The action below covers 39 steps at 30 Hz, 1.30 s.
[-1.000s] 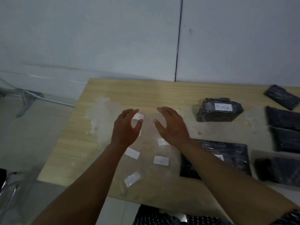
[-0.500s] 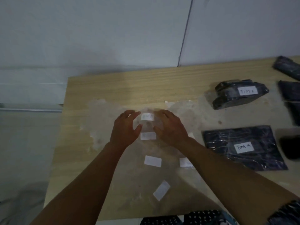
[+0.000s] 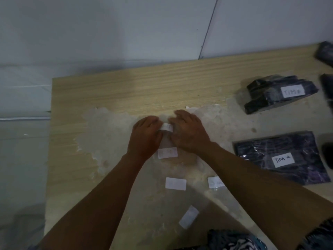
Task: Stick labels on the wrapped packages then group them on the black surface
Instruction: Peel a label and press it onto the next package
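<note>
A clear plastic sheet (image 3: 126,159) lies on the wooden table (image 3: 144,87) with several white labels stuck to it. My left hand (image 3: 145,137) and my right hand (image 3: 189,133) meet at the far label (image 3: 167,127), and both pinch it as its edge curls up off the sheet. More labels lie nearer me: a second label (image 3: 167,153), a third label (image 3: 175,183), and others. At the right, a flat wrapped package (image 3: 281,157) and a bulky wrapped package (image 3: 277,93) each carry a handwritten label.
More dark wrapped packages (image 3: 326,53) lie along the right edge of the table. The table's left edge (image 3: 49,141) drops to a grey floor. A white wall stands behind the table. Patterned fabric (image 3: 234,240) shows at the bottom.
The hands came together on the far label and lifted its edge; a second ago they hovered apart above the sheet. The camera view shifted left and down.
</note>
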Motion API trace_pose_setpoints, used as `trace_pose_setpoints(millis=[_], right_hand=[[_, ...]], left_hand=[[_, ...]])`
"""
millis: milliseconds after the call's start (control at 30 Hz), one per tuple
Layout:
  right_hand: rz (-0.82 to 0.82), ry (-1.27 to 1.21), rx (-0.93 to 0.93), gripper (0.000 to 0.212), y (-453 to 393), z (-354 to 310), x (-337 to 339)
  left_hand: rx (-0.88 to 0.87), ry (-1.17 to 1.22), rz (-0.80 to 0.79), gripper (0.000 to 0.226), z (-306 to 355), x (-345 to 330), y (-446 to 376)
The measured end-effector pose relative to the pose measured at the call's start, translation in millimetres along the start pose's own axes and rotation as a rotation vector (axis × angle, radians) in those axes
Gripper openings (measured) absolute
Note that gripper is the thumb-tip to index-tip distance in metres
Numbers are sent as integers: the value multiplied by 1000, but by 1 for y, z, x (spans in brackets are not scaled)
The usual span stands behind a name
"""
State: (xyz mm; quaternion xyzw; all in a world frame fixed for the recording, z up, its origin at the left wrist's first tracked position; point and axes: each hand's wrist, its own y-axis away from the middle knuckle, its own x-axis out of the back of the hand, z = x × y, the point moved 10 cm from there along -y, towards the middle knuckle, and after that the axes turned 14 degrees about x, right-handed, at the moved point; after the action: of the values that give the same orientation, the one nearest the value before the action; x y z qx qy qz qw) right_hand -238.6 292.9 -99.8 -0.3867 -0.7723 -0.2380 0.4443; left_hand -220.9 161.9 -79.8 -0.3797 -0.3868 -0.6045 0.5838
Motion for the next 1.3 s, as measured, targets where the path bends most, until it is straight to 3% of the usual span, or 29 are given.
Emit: trace_pose_setpoints(millis=[100,167,233,300,400,533,733,933,1067,1167,1300], right_hand=[[55,-43,-12,62,-1,0,4],[106,-142,-47,60,-3,1,9],[239,-262,-116,48,-4,3,24],[338,-368,-212,37,-5,1,37],[336,-603,-396,29,-7,-3,37],[462,-1005,-501,26,0,-17,44],[507,-1090,-476,23,18,-30,65],[544,-960,-472,27,53,-15,87],[531,-746,-406,23,82,1,119],[531,-564,-318,19,111,15,149],[448,-385,-297,16,164,40,182]], left_hand=[[22,70,109,20,-1,12,-3],[134,164,181,17,-5,27,-7],[410,352,187,23,-21,36,-11],[764,738,92,26,-35,30,-5],[1007,1226,-17,23,-18,20,4],[949,1324,-85,15,10,25,6],[835,1349,-77,14,33,28,15],[746,1279,-133,24,72,35,27],[652,1058,-66,15,95,44,27],[536,891,-3,16,118,54,23],[308,753,-45,15,180,56,23]])
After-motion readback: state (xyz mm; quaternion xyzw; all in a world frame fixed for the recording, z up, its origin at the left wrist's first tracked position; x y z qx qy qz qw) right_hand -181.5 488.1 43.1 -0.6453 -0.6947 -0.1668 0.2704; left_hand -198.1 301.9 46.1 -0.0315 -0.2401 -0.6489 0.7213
